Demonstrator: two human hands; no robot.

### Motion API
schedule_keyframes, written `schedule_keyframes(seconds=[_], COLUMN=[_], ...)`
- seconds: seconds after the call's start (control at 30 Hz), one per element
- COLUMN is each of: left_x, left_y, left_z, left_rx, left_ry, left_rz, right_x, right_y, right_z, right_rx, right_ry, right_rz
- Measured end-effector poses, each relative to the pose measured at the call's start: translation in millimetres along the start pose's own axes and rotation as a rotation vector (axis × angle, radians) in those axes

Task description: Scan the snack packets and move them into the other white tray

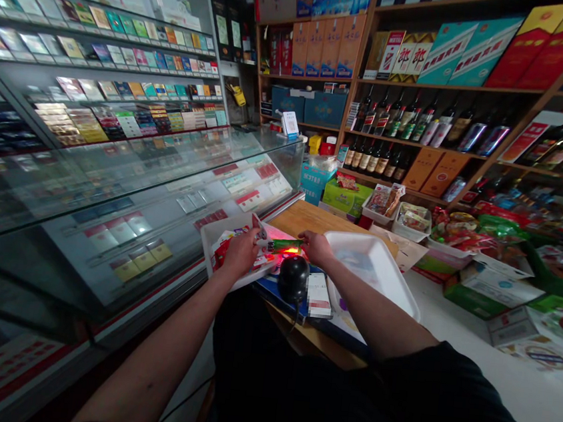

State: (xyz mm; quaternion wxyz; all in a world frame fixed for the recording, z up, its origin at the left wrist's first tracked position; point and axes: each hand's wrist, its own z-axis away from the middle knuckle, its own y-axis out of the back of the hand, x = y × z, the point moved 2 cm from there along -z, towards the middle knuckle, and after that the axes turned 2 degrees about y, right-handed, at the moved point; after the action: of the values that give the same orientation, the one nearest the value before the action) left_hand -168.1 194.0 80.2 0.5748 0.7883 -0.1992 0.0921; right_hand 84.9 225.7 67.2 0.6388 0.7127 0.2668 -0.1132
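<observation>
Green packet (286, 245): centre of the frame, just above the black scanner (293, 278), by a red glow (291, 252).
Your right hand (318, 248): fingers pinched on the packet's right end.
Your left hand (241, 254): at the packet's left end, above the white tray (206, 243); you cannot tell whether it grips.
Scanner step: you seem to be presenting the packet to the light.
Packet's next move: probably calls for a steady, slight turn toward the glow.

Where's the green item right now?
The green item is near the middle of the head view, between the left hand and right hand, just above the black device.
</observation>
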Motion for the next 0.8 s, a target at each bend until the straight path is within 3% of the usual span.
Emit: schedule_keyframes(seconds=[0.5, 0.8], left_x=[0, 3], left_y=[-6.6, -5.4], left_z=[4, 1], left_rx=[-0.096, -0.092], left_ry=[0.066, 0.070], left_rz=[-0.033, -0.006], right_x=[7, 7], right_y=[-11, -3], right_z=[1, 1], right_rx=[-0.026, -0.006], right_ry=[0.007, -0.022], right_rz=[0.013, 0.031])
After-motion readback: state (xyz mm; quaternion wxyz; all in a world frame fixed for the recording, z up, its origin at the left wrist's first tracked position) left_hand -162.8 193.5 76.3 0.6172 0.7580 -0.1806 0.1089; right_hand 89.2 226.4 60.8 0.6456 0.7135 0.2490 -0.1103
